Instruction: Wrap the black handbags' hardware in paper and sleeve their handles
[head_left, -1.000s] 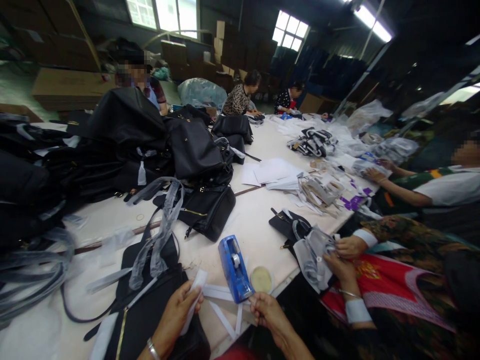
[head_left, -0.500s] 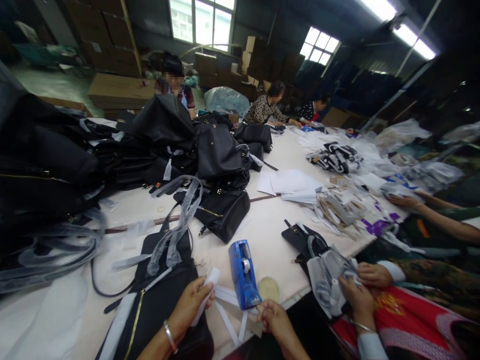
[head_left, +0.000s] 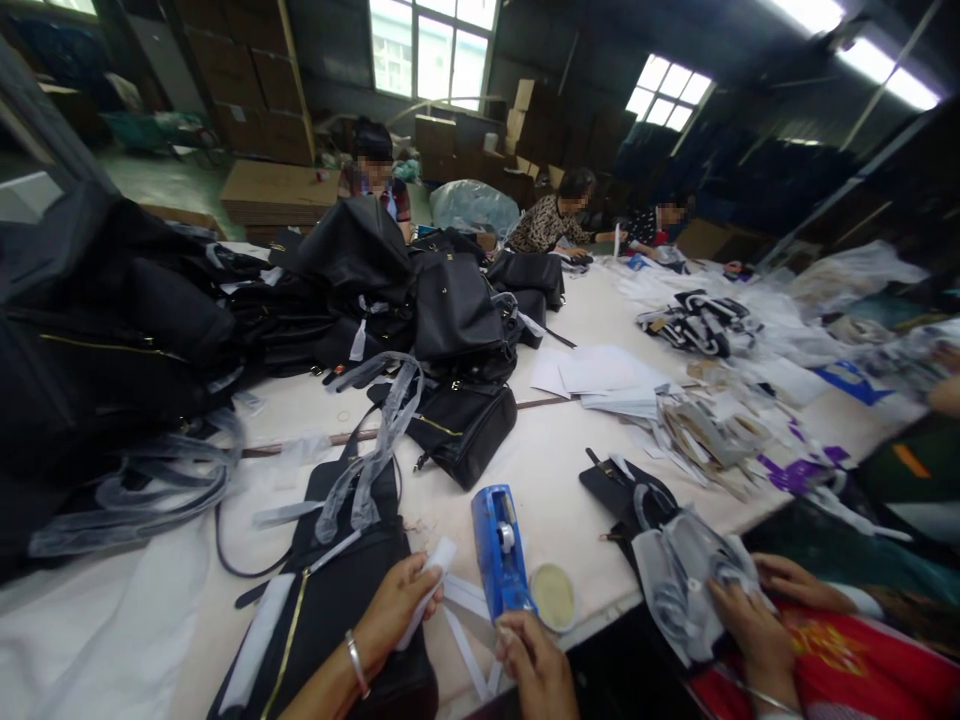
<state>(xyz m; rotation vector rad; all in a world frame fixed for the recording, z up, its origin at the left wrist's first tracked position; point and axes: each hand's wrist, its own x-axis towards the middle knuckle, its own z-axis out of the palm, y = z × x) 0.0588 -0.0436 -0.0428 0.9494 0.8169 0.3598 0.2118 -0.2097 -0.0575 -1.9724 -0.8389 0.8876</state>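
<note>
My left hand, a bracelet on its wrist, is closed around a folded strip of white wrapping paper above a black leather-look backpack. The backpack lies flat with its gold zipper showing and white wrap along one edge. My right hand is closed in a pinch just in front of the blue tape dispenser. Between its fingertips is a small pale glint that looks like a piece of clear tape. White paper strips lie between my hands, and a round yellowish roll sits right of the dispenser.
Black bags are heaped along the left and back. White sheets and scrap packing cover the table's right part. A co-worker's hands work on a wrapped bag close on my right. Other people sit across the table.
The view has shifted, so the scene sits further right. My right hand has drawn from the dispenser's front end toward my left hand. The left keeps its hold on the white paper.
</note>
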